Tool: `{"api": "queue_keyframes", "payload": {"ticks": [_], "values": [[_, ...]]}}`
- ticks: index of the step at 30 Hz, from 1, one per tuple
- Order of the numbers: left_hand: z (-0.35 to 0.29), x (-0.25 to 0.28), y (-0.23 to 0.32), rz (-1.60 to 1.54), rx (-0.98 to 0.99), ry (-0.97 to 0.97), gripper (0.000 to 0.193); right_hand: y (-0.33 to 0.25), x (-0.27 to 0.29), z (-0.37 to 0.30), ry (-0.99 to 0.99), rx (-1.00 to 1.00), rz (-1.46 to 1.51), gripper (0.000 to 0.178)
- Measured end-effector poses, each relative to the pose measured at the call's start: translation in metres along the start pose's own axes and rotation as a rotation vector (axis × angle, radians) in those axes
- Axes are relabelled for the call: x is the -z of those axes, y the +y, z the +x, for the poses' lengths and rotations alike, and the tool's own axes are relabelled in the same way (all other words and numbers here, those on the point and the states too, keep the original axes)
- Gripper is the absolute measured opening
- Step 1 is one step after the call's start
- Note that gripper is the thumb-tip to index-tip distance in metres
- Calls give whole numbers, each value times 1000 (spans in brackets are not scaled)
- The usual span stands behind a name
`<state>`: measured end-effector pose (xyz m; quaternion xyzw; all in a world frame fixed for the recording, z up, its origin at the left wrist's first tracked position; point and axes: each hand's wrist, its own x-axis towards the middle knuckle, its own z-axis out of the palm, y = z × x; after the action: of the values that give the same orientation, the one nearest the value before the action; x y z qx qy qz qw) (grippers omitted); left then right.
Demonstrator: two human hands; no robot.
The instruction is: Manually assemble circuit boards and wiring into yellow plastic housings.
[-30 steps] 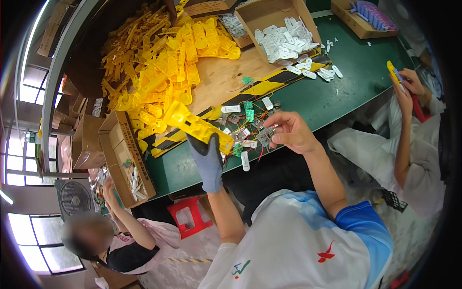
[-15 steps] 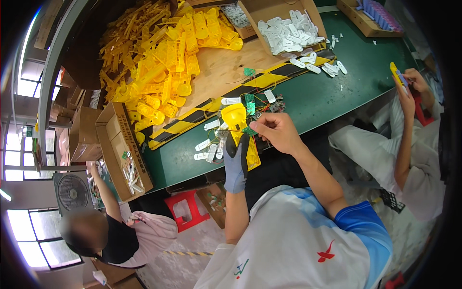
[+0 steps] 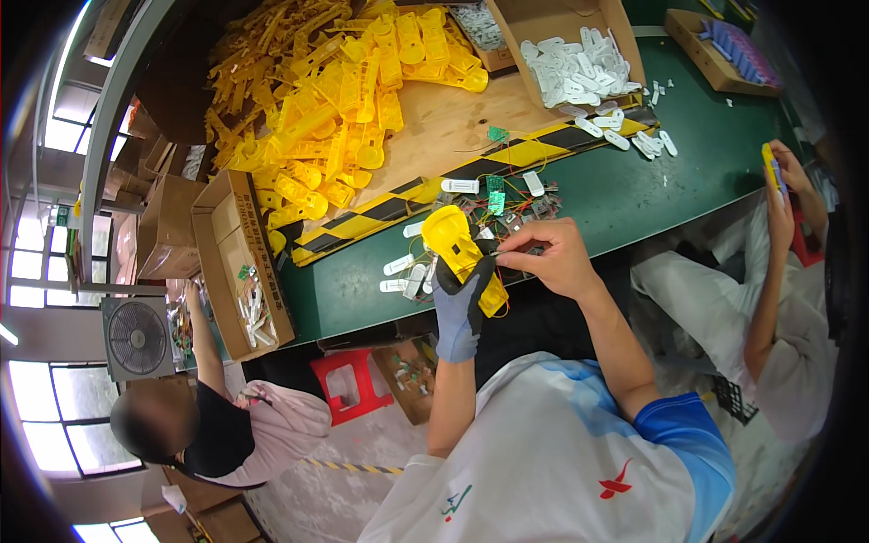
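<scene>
My left hand (image 3: 460, 312), in a grey glove with black fingers, grips a yellow plastic housing (image 3: 445, 230) with its wide round end pointing away from me. My bare right hand (image 3: 554, 259) is at the housing's right side, thumb and forefinger pinched close to the gloved fingertips. What sits in that pinch is too small to make out. Just beyond the hands lie green circuit boards (image 3: 496, 195) with thin wires. Around them on the green bench are white oval plastic pieces (image 3: 398, 264), some partly hidden by the left hand.
Yellow housings (image 3: 335, 118) are heaped on a wooden board edged with striped tape (image 3: 407, 201). A cardboard box of white pieces (image 3: 579, 68) stands beyond it; another carton (image 3: 217, 226) is at the left. Co-workers sit on both sides, the right one holding a yellow part (image 3: 773, 167).
The housing has tilted, and my gloved thumb has shifted toward its right side. My right hand has moved slightly to the right relative to it. The green board near my right fingertips no longer shows.
</scene>
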<state>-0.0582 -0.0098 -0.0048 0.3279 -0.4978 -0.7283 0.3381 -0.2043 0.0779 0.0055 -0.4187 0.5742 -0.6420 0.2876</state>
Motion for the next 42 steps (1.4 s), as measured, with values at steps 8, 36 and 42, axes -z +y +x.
{"api": "queue_keyframes", "payload": {"ticks": [8, 36, 42], "values": [[1, 5, -1, -99, -10, 14, 39, -1, 0, 4, -37, 275, -108, 13], [-3, 10, -2, -47, 282, -255, 44, 12, -6, 2, 2, -303, 363, 14], [-5, 3, 9, -21, 324, -204, 44, 14, -6, 2, 35, -282, 339, 14]]}}
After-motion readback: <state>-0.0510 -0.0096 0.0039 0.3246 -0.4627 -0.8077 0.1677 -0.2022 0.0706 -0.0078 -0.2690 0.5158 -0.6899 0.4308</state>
